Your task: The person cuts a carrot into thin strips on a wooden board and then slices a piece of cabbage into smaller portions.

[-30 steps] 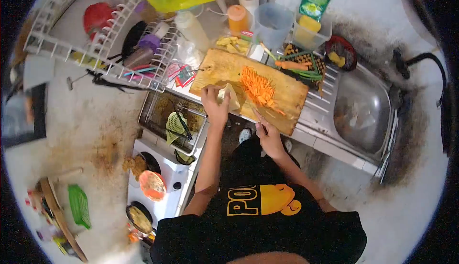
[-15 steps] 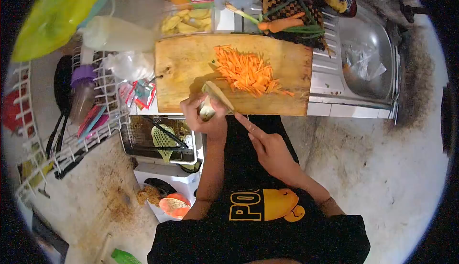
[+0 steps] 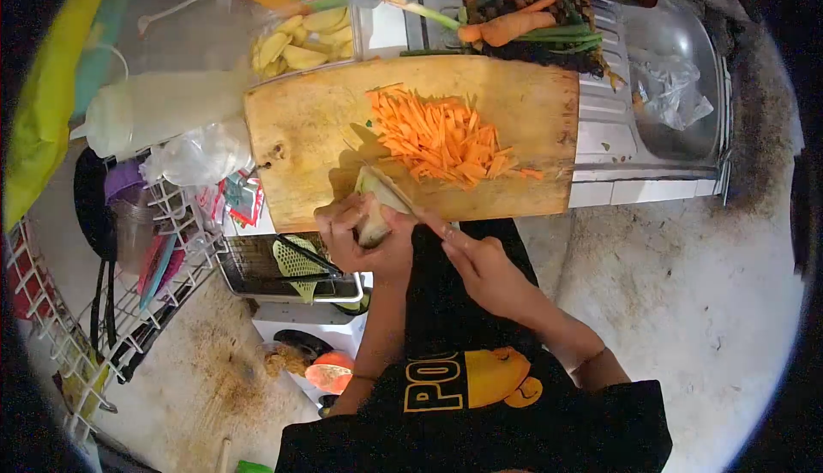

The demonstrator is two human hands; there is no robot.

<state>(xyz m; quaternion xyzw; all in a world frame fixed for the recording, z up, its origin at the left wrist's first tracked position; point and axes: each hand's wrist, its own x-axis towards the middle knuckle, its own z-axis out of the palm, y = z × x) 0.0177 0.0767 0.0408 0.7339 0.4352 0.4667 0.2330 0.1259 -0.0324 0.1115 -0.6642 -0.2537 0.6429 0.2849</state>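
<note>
Hemmed in along the far edge of the cutting board (image 3: 291, 113) by a box of yellow pieces (image 3: 302, 44) and a carrot (image 3: 514, 29) among green stalks (image 3: 561, 38), with a crumpled plastic bag (image 3: 199, 156) near the left end and shredded carrot (image 3: 441, 137) heaped just beyond the knife (image 3: 393, 190). Pinching a pale vegetable piece (image 3: 374, 229) in the curled left grip (image 3: 377, 252), at the cutting board's near edge, and clasping the knife in the right grip (image 3: 493, 274), blade against the piece.
</note>
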